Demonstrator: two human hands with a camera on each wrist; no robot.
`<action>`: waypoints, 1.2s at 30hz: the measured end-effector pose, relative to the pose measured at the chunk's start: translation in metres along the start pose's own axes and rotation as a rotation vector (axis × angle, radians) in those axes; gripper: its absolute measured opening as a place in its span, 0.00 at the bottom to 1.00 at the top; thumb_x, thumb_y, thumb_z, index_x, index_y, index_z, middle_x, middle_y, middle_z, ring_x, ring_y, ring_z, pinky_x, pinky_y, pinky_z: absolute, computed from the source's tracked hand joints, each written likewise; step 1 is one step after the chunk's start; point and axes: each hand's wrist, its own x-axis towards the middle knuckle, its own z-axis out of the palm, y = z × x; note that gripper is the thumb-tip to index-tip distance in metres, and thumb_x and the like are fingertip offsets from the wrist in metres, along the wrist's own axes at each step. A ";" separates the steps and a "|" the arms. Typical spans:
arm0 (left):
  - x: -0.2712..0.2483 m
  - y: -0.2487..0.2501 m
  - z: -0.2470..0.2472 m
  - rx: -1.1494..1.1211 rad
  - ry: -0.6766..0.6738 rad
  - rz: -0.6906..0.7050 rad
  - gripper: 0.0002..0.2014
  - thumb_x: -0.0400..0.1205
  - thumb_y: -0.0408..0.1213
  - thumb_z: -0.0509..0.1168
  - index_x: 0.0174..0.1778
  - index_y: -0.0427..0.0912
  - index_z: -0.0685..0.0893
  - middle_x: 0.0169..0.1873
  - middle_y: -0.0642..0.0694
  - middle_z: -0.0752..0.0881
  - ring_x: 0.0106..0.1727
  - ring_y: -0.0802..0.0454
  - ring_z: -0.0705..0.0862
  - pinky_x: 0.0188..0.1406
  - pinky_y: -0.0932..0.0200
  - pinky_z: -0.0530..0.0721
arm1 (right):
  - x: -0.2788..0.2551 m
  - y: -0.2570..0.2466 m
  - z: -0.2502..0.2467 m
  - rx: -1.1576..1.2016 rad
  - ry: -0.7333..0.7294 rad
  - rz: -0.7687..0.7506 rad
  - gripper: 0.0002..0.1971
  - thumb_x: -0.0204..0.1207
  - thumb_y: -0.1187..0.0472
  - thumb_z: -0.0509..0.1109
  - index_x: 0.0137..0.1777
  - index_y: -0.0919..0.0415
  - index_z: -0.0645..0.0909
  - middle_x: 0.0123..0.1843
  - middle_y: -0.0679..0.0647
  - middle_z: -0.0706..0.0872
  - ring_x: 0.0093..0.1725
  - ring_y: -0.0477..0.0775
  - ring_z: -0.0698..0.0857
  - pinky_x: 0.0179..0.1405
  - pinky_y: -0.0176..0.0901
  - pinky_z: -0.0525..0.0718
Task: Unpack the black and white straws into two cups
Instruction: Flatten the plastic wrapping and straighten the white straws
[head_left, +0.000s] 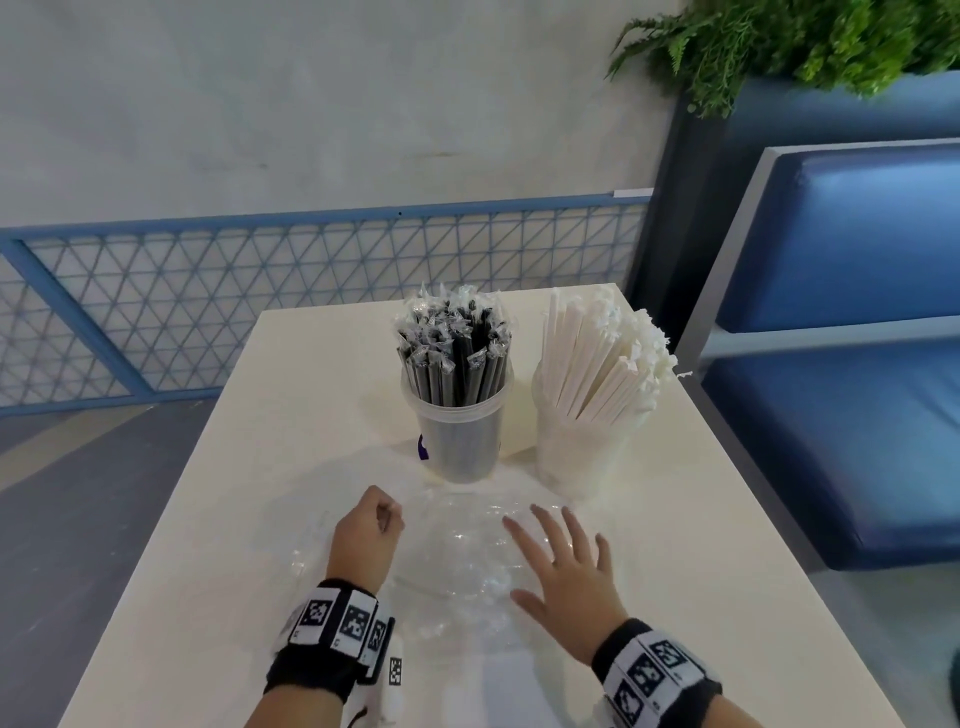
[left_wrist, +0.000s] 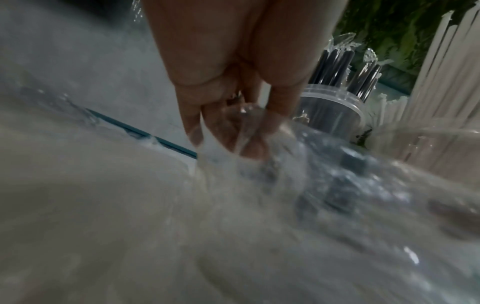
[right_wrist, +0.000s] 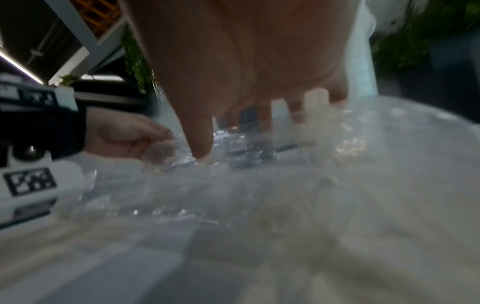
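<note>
Black straws (head_left: 452, 353) in clear wrappers stand in a clear cup (head_left: 462, 441) at the table's middle. Paper-wrapped white straws (head_left: 602, 358) lean in a second clear cup (head_left: 576, 457) to its right. In front of the cups lies an empty, crumpled clear plastic bag (head_left: 462, 551). My left hand (head_left: 384, 519) is curled and pinches the bag's left edge; the left wrist view shows the film between its fingertips (left_wrist: 228, 131). My right hand (head_left: 556, 540) lies flat with fingers spread on the bag's right side. Its thumb (right_wrist: 202, 148) touches the film.
The white table (head_left: 218, 519) ends just behind the cups and drops to the floor on the left. A blue padded bench (head_left: 857, 415) runs close along the right edge, with a planter (head_left: 779, 47) behind it. A blue lattice fence (head_left: 260, 291) stands at the back.
</note>
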 end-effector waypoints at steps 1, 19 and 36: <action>0.001 0.006 0.000 0.018 -0.053 -0.029 0.07 0.81 0.36 0.62 0.37 0.39 0.75 0.35 0.34 0.85 0.30 0.43 0.83 0.37 0.53 0.80 | 0.003 0.000 0.006 -0.030 -0.104 -0.001 0.38 0.74 0.36 0.48 0.77 0.36 0.29 0.83 0.53 0.44 0.79 0.71 0.62 0.60 0.76 0.75; 0.048 0.024 0.004 0.466 0.077 -0.240 0.11 0.81 0.34 0.59 0.56 0.31 0.75 0.54 0.31 0.83 0.56 0.34 0.81 0.55 0.45 0.75 | 0.017 0.009 0.027 -0.132 -0.497 -0.053 0.45 0.40 0.23 0.24 0.63 0.28 0.16 0.75 0.44 0.16 0.74 0.65 0.20 0.66 0.88 0.41; -0.001 0.006 0.052 1.000 -0.857 0.030 0.73 0.49 0.76 0.69 0.73 0.56 0.21 0.74 0.43 0.19 0.78 0.40 0.24 0.71 0.22 0.33 | 0.005 0.044 0.026 -0.075 -0.544 0.018 0.55 0.44 0.17 0.32 0.74 0.34 0.24 0.72 0.41 0.15 0.75 0.51 0.20 0.68 0.85 0.38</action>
